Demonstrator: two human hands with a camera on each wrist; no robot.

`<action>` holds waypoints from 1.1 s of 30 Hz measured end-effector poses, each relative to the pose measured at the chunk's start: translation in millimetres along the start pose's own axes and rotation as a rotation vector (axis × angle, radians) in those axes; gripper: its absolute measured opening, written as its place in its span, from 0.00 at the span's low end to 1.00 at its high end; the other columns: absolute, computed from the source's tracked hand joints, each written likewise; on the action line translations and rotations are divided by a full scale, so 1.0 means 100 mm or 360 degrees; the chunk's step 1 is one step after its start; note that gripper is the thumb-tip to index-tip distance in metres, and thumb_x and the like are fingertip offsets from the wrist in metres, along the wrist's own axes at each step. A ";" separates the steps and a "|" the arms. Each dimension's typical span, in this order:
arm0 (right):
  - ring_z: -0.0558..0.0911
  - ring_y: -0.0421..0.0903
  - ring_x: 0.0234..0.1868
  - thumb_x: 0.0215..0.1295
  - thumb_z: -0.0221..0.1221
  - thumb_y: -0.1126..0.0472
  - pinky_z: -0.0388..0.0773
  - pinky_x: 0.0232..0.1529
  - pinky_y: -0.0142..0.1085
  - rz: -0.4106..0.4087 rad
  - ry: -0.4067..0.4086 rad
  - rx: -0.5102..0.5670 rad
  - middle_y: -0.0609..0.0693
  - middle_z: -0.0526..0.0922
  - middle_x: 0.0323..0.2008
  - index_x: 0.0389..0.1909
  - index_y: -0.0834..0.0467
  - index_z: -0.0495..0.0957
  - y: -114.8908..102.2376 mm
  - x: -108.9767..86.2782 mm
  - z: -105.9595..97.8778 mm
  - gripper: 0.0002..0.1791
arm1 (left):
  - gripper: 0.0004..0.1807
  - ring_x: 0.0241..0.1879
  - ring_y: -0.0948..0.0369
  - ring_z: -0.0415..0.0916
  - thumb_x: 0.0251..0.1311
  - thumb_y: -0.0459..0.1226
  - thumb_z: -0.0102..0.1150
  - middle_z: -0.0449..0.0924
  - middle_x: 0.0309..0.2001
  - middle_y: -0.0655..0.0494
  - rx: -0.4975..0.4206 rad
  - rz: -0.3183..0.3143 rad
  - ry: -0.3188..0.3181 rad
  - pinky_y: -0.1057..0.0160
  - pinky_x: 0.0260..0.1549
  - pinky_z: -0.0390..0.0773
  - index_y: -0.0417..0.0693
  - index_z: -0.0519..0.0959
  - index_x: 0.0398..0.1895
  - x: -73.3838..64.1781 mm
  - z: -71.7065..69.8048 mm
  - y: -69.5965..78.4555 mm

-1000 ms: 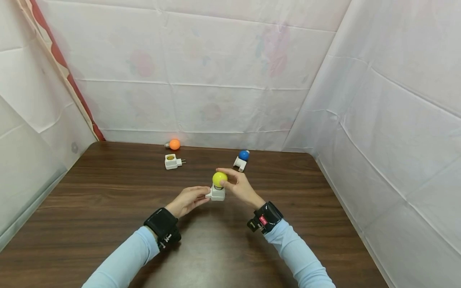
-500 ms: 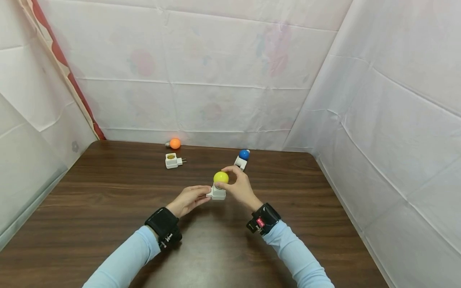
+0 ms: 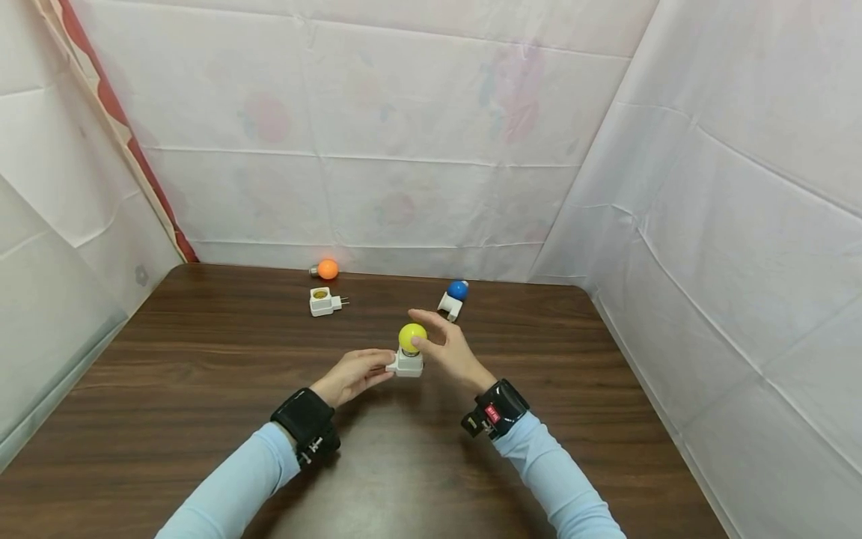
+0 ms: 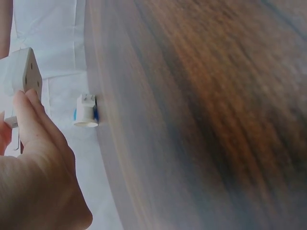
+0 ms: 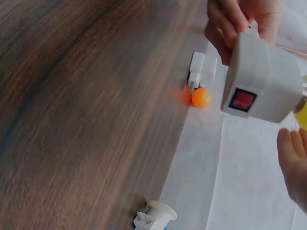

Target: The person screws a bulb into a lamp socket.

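In the head view my left hand (image 3: 357,376) pinches the plug end of a white bulb socket (image 3: 408,365), held above the table. A yellow bulb (image 3: 411,338) stands upright in this socket, with some of its metal base showing. Around the bulb's right side is my right hand (image 3: 453,353), the thumb against the bulb and the index finger stretched out past its top. In the right wrist view, the socket (image 5: 261,79) shows a red switch, and straight fingers (image 5: 288,143) are beside the bulb (image 5: 302,115). The left wrist view shows the pinching fingers (image 4: 36,120); the bulb is hidden there.
On the brown table (image 3: 202,374), an orange bulb (image 3: 328,269) lies at the back left, behind another white socket (image 3: 322,302) with prongs pointing right. A blue bulb (image 3: 457,290) sits in a tipped white socket (image 3: 449,305) at the back right. White sheets (image 3: 404,150) surround the table.
Half a second ago my right thumb reached further across the bulb's base; now it is back to the right and the fingers are spread wider. My left hand and the socket stay nearly still.
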State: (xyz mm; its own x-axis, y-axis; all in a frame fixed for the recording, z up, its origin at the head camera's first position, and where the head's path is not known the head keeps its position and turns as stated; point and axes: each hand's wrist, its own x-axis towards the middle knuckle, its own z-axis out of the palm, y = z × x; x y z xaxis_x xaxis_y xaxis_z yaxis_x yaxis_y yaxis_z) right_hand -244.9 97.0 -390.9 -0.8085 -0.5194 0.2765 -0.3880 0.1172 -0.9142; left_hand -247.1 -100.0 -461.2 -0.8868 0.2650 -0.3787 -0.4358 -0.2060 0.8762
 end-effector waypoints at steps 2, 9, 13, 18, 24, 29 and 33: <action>0.65 0.60 0.63 0.65 0.49 0.71 0.73 0.60 0.41 -0.0012 -0.0058 0.0027 0.66 0.65 0.62 0.61 0.71 0.62 -0.01 0.00 -0.01 0.23 | 0.25 0.38 0.64 0.76 0.59 0.32 0.56 0.73 0.44 0.49 0.0002 -0.0004 0.0006 0.70 0.46 0.81 0.27 0.65 0.57 0.00 0.00 0.00; 0.69 0.59 0.60 0.65 0.49 0.72 0.75 0.55 0.32 -0.0007 -0.0092 0.0012 0.67 0.68 0.59 0.58 0.73 0.65 -0.03 0.00 -0.03 0.21 | 0.25 0.39 0.64 0.76 0.60 0.32 0.56 0.73 0.45 0.49 0.0008 0.0005 -0.0030 0.70 0.47 0.80 0.27 0.65 0.58 -0.01 0.00 -0.01; 0.70 0.60 0.59 0.65 0.49 0.72 0.76 0.55 0.33 -0.0010 -0.0070 0.0020 0.68 0.68 0.58 0.58 0.73 0.65 -0.03 0.00 -0.02 0.20 | 0.25 0.40 0.64 0.76 0.59 0.32 0.56 0.73 0.46 0.49 -0.0006 0.0012 -0.0026 0.69 0.47 0.80 0.27 0.65 0.58 -0.01 -0.01 -0.01; 0.71 0.59 0.58 0.65 0.49 0.72 0.75 0.57 0.40 0.0008 -0.0038 0.0016 0.66 0.69 0.59 0.58 0.73 0.65 -0.03 0.00 0.00 0.20 | 0.26 0.39 0.64 0.76 0.59 0.32 0.56 0.74 0.45 0.49 -0.0025 0.0010 -0.0023 0.70 0.47 0.80 0.27 0.64 0.58 0.00 -0.02 -0.02; 0.72 0.57 0.56 0.64 0.52 0.69 0.76 0.56 0.42 0.0074 0.0026 -0.0033 0.65 0.69 0.59 0.58 0.70 0.67 -0.03 0.00 0.01 0.21 | 0.26 0.39 0.64 0.77 0.60 0.32 0.56 0.74 0.44 0.49 -0.0043 0.0014 -0.0014 0.70 0.46 0.80 0.28 0.64 0.59 0.00 -0.01 -0.02; 0.77 0.53 0.50 0.60 0.59 0.67 0.81 0.47 0.34 0.0047 0.0211 -0.0126 0.62 0.73 0.54 0.54 0.65 0.73 0.03 0.01 0.04 0.20 | 0.25 0.39 0.65 0.77 0.60 0.32 0.55 0.74 0.45 0.50 -0.0058 0.0043 -0.0008 0.70 0.47 0.80 0.28 0.65 0.58 -0.01 0.01 0.00; 0.77 0.47 0.47 0.54 0.65 0.60 0.81 0.43 0.30 -0.0004 0.0403 -0.0258 0.56 0.77 0.50 0.50 0.60 0.76 0.20 0.03 0.07 0.21 | 0.24 0.40 0.65 0.77 0.60 0.32 0.54 0.74 0.45 0.51 -0.0056 0.0056 -0.0011 0.70 0.47 0.79 0.28 0.65 0.58 -0.01 0.02 0.01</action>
State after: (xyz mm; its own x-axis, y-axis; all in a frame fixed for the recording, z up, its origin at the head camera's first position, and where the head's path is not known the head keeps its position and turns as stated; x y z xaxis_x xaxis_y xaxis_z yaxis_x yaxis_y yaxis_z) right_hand -252.3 92.3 -410.7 -0.8841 -0.2946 0.3627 -0.4394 0.2604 -0.8597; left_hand -246.3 -98.5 -458.9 -0.9006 0.2634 -0.3456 -0.4095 -0.2484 0.8778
